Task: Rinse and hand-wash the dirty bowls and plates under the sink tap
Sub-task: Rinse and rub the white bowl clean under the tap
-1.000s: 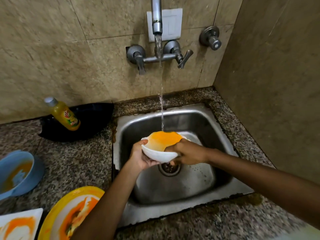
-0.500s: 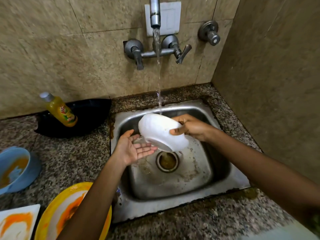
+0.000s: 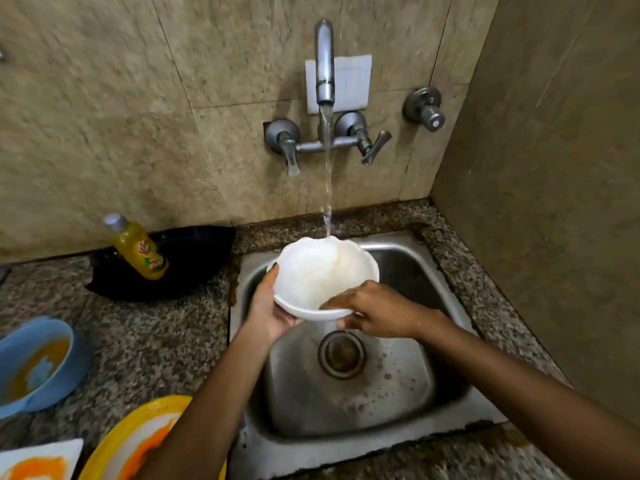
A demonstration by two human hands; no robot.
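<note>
1. Now at the rinse: white bowl (image 3: 320, 275) is over the back half of the sink (image 3: 408, 382), mouth tipped toward me, far rim right under the tap (image 3: 325, 60) stream so water runs down the inside and drains off the near lip.
2. My left hand (image 3: 268, 311) cups the bowl from below on its left side, thumb hooked over the rim. Grip is there to keep the tilt steady, I judge.
3. My right hand (image 3: 375, 313) is at the near right rim, fingers (image 3: 337, 301) curled over the edge and reaching inside, pinching the rim and likely rubbing the wall. Fingertips blur in the water; exact contact unclear.
4. Inside looks mostly white, with a faint yellowish film left. Judged nearly rinsed.
5. Still dirty, on the worktop (image 3: 145, 341) to my left: blue bowl (image 3: 38, 362), yellow plate (image 3: 138, 441), white square plate (image 3: 38, 462) at the frame corner, all orange-smeared. Kept within reach, well apart from the basin.
6. Soap bottle (image 3: 138, 251) leans in a black dish (image 3: 180, 265) behind the sink's left corner.
7. Room: basin below the bowl is open down to the drain (image 3: 341, 355). Right wall stands near the sink edge, so swinging room lies left. Tap handles sit well above the bowl.
</note>
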